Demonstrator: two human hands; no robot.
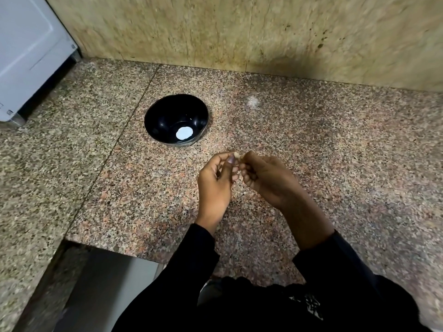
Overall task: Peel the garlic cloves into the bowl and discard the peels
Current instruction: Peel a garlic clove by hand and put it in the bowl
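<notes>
Just nearside of the one black bowl (a white disc inside), left hand and right hand together pinch one garlic clove above the granite counter.

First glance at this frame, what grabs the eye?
The two hands at centre: the left hand and right hand meet fingertip to fingertip, pinching a small pale garlic clove over the granite counter. Behind them to the left stands a black bowl, with a white round patch at its bottom and no cloves visible inside.
</notes>
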